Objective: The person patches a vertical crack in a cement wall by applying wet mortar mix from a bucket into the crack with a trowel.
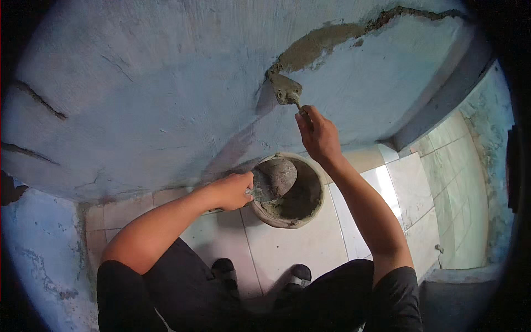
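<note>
My right hand (321, 135) is closed round the handle of a small trowel (286, 88). Its mortar-smeared blade rests against the blue wall (182, 94), at the lower left end of a band of wet grey mortar (318, 45) laid along a crack. Gripped in my left hand (229, 191) is a grey plate (268, 185) with a rounded lump of mortar (282, 176) on it. This plate is over the left side of a round bucket (314, 213) and hides part of its inside. Mortar coats the bucket's inner wall.
An unfilled stretch of crack (409, 11) runs on at the upper right. Further cracks (38, 99) mark the wall at left. The bucket stands on pale floor tiles (287, 252) before my feet (298, 274). A raised ledge (442, 94) borders the wall at right.
</note>
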Action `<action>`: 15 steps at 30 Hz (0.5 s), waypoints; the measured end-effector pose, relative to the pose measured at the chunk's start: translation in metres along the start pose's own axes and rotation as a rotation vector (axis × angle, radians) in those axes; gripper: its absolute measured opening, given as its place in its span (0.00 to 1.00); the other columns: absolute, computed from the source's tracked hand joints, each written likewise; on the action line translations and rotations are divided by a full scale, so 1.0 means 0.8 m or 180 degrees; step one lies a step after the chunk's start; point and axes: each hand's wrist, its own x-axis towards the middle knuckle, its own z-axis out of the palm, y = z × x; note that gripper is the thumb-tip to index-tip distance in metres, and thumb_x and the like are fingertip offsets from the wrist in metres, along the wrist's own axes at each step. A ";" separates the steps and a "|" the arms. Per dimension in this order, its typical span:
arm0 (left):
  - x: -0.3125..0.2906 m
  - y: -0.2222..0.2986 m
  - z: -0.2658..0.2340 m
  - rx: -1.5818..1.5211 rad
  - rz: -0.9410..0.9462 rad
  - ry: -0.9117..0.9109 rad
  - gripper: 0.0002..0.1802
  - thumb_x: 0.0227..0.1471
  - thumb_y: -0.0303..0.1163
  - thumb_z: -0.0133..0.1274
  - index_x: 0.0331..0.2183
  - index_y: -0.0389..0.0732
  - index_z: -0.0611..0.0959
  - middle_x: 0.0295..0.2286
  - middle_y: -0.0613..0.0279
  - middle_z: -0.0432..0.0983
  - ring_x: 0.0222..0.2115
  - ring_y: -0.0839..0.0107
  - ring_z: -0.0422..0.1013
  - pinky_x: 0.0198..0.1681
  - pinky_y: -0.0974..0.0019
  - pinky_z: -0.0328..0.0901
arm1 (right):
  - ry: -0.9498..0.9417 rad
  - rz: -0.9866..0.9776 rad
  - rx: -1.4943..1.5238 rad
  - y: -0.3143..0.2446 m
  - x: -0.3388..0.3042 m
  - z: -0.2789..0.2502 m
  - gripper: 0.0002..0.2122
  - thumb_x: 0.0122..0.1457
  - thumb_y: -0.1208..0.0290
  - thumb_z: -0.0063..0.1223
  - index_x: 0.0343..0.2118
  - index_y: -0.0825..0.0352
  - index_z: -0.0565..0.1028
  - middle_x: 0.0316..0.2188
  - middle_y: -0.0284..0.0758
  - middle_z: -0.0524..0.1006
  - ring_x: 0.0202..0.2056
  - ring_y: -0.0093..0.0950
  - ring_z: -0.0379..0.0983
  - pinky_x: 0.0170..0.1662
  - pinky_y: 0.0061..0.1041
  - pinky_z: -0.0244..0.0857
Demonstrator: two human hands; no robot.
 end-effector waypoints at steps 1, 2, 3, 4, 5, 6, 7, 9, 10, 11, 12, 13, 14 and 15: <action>-0.001 0.002 -0.002 -0.0006 -0.0013 0.0010 0.19 0.59 0.37 0.58 0.45 0.35 0.72 0.43 0.43 0.78 0.47 0.48 0.74 0.47 0.51 0.67 | -0.0005 -0.0022 0.0005 0.002 -0.001 0.002 0.09 0.66 0.66 0.55 0.43 0.65 0.73 0.31 0.46 0.80 0.32 0.50 0.78 0.33 0.44 0.69; -0.001 0.003 -0.004 -0.0001 -0.0007 0.0010 0.19 0.59 0.37 0.58 0.45 0.35 0.72 0.43 0.43 0.78 0.47 0.48 0.74 0.47 0.51 0.67 | -0.0010 -0.0044 0.0010 0.004 -0.002 0.004 0.09 0.66 0.66 0.55 0.43 0.65 0.73 0.32 0.46 0.80 0.32 0.50 0.78 0.33 0.44 0.69; -0.001 0.005 -0.005 -0.0001 0.0006 -0.0029 0.19 0.59 0.37 0.58 0.45 0.35 0.73 0.43 0.43 0.78 0.47 0.48 0.75 0.47 0.51 0.67 | -0.0004 -0.0043 0.0005 0.007 -0.004 0.004 0.09 0.66 0.66 0.55 0.43 0.65 0.73 0.32 0.46 0.80 0.32 0.50 0.78 0.33 0.44 0.69; -0.001 0.005 -0.005 -0.0001 0.0011 -0.0063 0.19 0.59 0.37 0.58 0.45 0.35 0.73 0.43 0.43 0.78 0.46 0.48 0.75 0.47 0.52 0.68 | -0.0060 -0.0002 -0.0041 0.007 -0.005 0.003 0.09 0.66 0.66 0.55 0.43 0.65 0.73 0.32 0.46 0.81 0.32 0.50 0.78 0.33 0.44 0.70; -0.001 0.004 -0.005 0.0002 0.0011 -0.0059 0.19 0.59 0.37 0.58 0.45 0.35 0.73 0.43 0.43 0.78 0.46 0.48 0.75 0.47 0.52 0.68 | -0.0116 0.0040 -0.0089 0.007 -0.006 0.003 0.10 0.66 0.66 0.55 0.43 0.65 0.73 0.32 0.46 0.81 0.33 0.50 0.78 0.34 0.44 0.70; -0.001 0.002 -0.005 0.0027 0.0026 -0.0045 0.19 0.59 0.36 0.58 0.45 0.35 0.73 0.43 0.43 0.78 0.46 0.48 0.75 0.47 0.52 0.68 | -0.0112 0.0037 -0.0089 0.008 -0.004 0.004 0.10 0.66 0.66 0.55 0.43 0.65 0.73 0.32 0.46 0.81 0.33 0.50 0.78 0.34 0.44 0.70; 0.000 0.001 -0.003 0.0049 0.0040 -0.0030 0.18 0.59 0.36 0.58 0.45 0.35 0.73 0.42 0.43 0.78 0.46 0.48 0.75 0.46 0.52 0.68 | -0.0052 0.0002 -0.0041 0.005 -0.001 0.002 0.10 0.66 0.66 0.55 0.44 0.65 0.73 0.32 0.46 0.81 0.33 0.50 0.78 0.34 0.44 0.70; 0.000 -0.002 0.000 0.0035 0.0093 0.0014 0.19 0.59 0.36 0.58 0.45 0.35 0.73 0.42 0.43 0.78 0.45 0.48 0.75 0.46 0.52 0.68 | 0.0011 -0.0035 0.0007 0.004 0.000 0.001 0.10 0.66 0.66 0.55 0.44 0.65 0.73 0.33 0.46 0.81 0.34 0.50 0.79 0.34 0.44 0.71; 0.000 -0.003 -0.001 0.0025 0.0152 0.0049 0.19 0.59 0.37 0.58 0.44 0.35 0.73 0.42 0.43 0.78 0.45 0.48 0.75 0.46 0.51 0.67 | -0.0024 -0.0041 0.0024 0.005 0.000 0.002 0.10 0.66 0.66 0.55 0.44 0.65 0.73 0.33 0.46 0.81 0.34 0.50 0.78 0.34 0.44 0.70; 0.000 -0.003 -0.002 0.0033 0.0158 0.0049 0.19 0.59 0.37 0.58 0.44 0.35 0.73 0.42 0.43 0.78 0.45 0.48 0.75 0.46 0.51 0.67 | -0.0059 -0.0046 0.0042 0.006 -0.001 0.003 0.10 0.66 0.66 0.55 0.44 0.65 0.73 0.33 0.46 0.81 0.33 0.50 0.78 0.34 0.44 0.70; 0.000 -0.002 -0.002 -0.0005 0.0105 0.0010 0.19 0.59 0.37 0.58 0.44 0.35 0.73 0.42 0.43 0.78 0.45 0.47 0.75 0.46 0.51 0.67 | -0.0050 -0.0045 0.0038 0.007 -0.002 0.003 0.10 0.66 0.66 0.55 0.44 0.65 0.73 0.33 0.46 0.81 0.33 0.50 0.78 0.34 0.44 0.70; 0.000 -0.002 -0.001 -0.0046 0.0053 -0.0029 0.18 0.59 0.37 0.58 0.44 0.35 0.73 0.42 0.43 0.78 0.45 0.47 0.75 0.46 0.51 0.67 | -0.0047 -0.0087 0.0010 0.007 -0.003 0.002 0.10 0.66 0.66 0.55 0.44 0.65 0.73 0.33 0.46 0.81 0.33 0.51 0.78 0.33 0.44 0.70; 0.000 -0.001 -0.002 -0.0040 0.0061 -0.0029 0.18 0.59 0.37 0.58 0.44 0.35 0.73 0.42 0.43 0.78 0.45 0.47 0.75 0.46 0.51 0.67 | -0.0045 -0.0130 -0.0017 0.007 -0.004 0.002 0.10 0.66 0.66 0.55 0.44 0.66 0.73 0.33 0.46 0.81 0.33 0.51 0.78 0.33 0.44 0.70; -0.001 0.000 -0.004 -0.0061 0.0003 -0.0064 0.19 0.59 0.37 0.58 0.45 0.35 0.73 0.42 0.43 0.78 0.45 0.47 0.75 0.46 0.51 0.67 | -0.0038 -0.0128 -0.0023 0.009 -0.002 0.001 0.10 0.66 0.66 0.55 0.44 0.66 0.73 0.33 0.46 0.81 0.33 0.51 0.78 0.33 0.44 0.70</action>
